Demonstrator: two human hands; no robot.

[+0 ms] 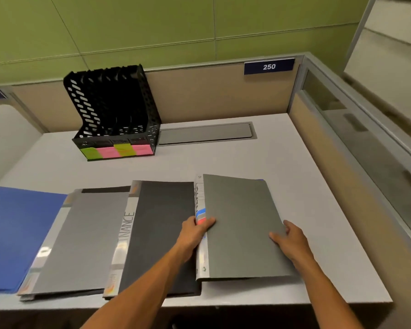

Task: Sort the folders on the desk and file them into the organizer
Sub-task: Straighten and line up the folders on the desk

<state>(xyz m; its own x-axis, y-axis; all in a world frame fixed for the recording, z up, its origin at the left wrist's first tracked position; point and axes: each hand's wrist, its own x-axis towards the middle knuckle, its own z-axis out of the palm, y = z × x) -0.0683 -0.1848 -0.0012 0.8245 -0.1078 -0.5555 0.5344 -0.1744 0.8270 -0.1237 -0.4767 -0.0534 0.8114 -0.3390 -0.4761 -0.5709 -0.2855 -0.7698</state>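
Observation:
Several folders lie in a row along the desk's near edge. A blue folder (17, 236) is at the far left, then a light grey folder (81, 241), then a dark grey folder (161, 231) with "FINANCE" on its spine. At the right a grey folder (237, 222) is tilted up slightly off the desk. My left hand (196, 231) grips its spine and my right hand (287, 241) holds its right edge. The black perforated organizer (109, 110) stands at the back left, its slots holding nothing, with green and pink labels on its front.
The grey desk (306, 186) is walled by beige partitions at the back and right. A flat cable hatch (205, 132) is set into the desk beside the organizer. A blue sign reading 250 (269, 66) hangs on the back partition.

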